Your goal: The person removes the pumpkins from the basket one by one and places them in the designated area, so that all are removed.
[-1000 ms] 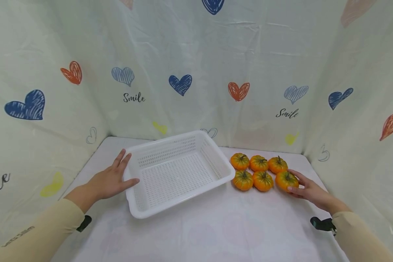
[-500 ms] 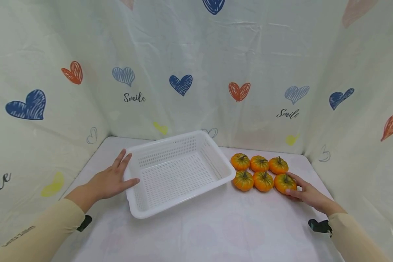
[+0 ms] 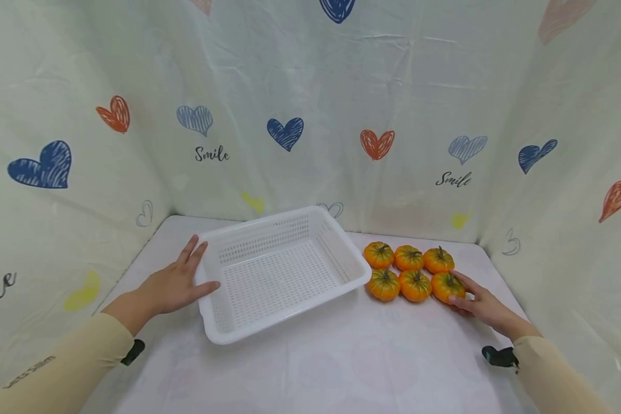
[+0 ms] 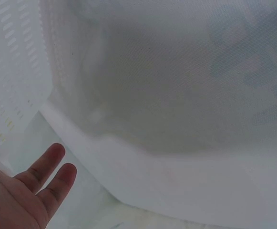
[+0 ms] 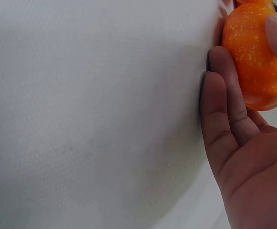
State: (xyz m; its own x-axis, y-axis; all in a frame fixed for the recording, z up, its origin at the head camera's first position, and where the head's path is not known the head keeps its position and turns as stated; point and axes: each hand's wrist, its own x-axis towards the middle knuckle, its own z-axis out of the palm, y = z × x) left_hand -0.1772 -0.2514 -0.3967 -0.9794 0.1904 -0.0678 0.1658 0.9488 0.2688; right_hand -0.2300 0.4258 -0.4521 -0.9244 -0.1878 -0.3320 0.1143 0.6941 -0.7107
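Observation:
In the head view my right hand (image 3: 483, 306) holds the small orange pumpkin (image 3: 447, 287) at the near right end of a group. The right wrist view has the thumb on one side of that pumpkin (image 5: 255, 57) and fingers along the other, low against the tabletop. Several like pumpkins stand to its left and behind it, such as one at the back (image 3: 438, 260) and one at the near left (image 3: 383, 285). Fingers spread, my left hand (image 3: 171, 287) lies at the left rim of a white slotted plastic basket (image 3: 284, 313); the left wrist view shows two straight fingertips beside it.
A white cloth covers the table (image 3: 352, 368). Pale curtains (image 3: 321, 75) printed with hearts hang close behind and at both sides. The basket sits at an angle, its right corner close to the pumpkins.
My right hand has moved left, sliding the near right pumpkin against its neighbour and closing the gap in the front row. My left hand and the basket have stayed put.

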